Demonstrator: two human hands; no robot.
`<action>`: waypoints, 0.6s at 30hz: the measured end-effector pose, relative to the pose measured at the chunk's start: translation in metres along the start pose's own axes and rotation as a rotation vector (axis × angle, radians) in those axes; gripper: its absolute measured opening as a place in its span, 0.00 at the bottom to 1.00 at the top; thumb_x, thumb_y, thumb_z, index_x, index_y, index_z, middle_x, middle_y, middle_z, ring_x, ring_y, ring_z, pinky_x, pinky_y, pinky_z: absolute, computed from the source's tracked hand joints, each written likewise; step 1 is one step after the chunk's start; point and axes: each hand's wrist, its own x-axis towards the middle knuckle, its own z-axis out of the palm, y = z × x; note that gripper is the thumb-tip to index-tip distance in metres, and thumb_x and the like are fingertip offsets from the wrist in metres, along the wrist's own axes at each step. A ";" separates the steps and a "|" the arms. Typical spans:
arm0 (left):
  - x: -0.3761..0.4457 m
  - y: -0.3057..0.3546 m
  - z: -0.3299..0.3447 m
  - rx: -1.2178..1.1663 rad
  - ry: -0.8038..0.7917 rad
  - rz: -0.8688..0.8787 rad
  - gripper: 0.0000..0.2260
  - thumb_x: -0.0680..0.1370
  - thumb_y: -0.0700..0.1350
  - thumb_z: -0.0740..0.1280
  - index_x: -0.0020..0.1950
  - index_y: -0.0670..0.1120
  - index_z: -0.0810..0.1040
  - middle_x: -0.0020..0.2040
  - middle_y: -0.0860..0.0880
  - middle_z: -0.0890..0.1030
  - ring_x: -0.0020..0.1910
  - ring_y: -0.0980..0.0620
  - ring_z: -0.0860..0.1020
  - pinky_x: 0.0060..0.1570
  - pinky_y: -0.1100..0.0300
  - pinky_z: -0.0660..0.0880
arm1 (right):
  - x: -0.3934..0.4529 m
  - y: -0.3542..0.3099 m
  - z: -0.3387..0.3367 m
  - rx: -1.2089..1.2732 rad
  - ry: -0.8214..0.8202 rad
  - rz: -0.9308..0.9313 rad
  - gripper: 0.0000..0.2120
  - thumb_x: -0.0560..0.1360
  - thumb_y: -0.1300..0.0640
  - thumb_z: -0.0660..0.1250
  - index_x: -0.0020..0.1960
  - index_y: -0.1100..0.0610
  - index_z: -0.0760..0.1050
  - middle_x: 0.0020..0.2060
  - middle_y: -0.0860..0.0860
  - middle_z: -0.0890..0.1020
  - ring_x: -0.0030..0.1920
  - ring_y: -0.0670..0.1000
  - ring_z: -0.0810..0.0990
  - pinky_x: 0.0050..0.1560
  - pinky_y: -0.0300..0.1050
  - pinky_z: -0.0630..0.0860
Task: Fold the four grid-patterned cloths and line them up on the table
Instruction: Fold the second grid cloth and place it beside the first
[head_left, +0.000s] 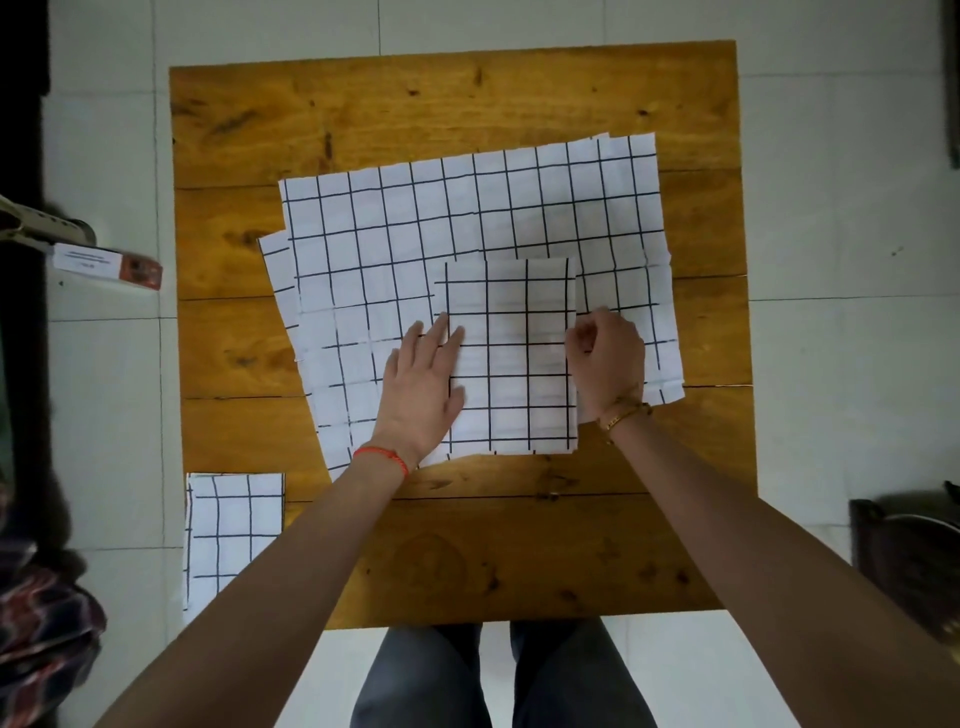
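A folded white cloth with a black grid (511, 358) lies on top of larger unfolded grid cloths (395, 244) spread over the middle of the wooden table (452, 109). My left hand (423, 384) rests flat, fingers straight, on the folded cloth's left edge. At the right edge, my right hand (605, 358) has its fingers curled and pinches that edge. Another folded grid cloth (228, 525) sits at the table's near left corner, partly hidden by my left forearm. How many unfolded cloths are stacked I cannot tell.
A small white and orange box (106, 265) sits on a ledge left of the table. Patterned fabric (41, 613) lies at the lower left, a dark chair (909, 561) at the right. White floor tiles surround the table. Bare wood shows along the far edge.
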 end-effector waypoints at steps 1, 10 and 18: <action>-0.001 0.002 0.000 0.005 -0.017 -0.004 0.30 0.79 0.49 0.62 0.79 0.48 0.54 0.79 0.48 0.52 0.78 0.42 0.49 0.73 0.42 0.57 | 0.001 -0.002 -0.001 -0.035 0.034 -0.028 0.07 0.74 0.55 0.66 0.47 0.59 0.74 0.40 0.53 0.78 0.43 0.52 0.76 0.43 0.46 0.75; 0.010 0.013 -0.008 -0.030 0.116 -0.018 0.30 0.79 0.45 0.62 0.79 0.46 0.54 0.79 0.47 0.53 0.78 0.41 0.47 0.74 0.38 0.53 | 0.012 -0.058 0.012 -0.306 -0.168 -0.494 0.24 0.76 0.54 0.59 0.70 0.59 0.65 0.68 0.55 0.70 0.70 0.58 0.64 0.68 0.56 0.65; 0.047 -0.001 -0.030 0.124 -0.001 -0.073 0.32 0.80 0.43 0.58 0.79 0.45 0.42 0.80 0.49 0.43 0.78 0.42 0.39 0.74 0.38 0.46 | 0.016 -0.097 0.035 -0.486 -0.375 -0.537 0.28 0.80 0.54 0.56 0.77 0.58 0.52 0.76 0.50 0.55 0.76 0.58 0.47 0.74 0.61 0.43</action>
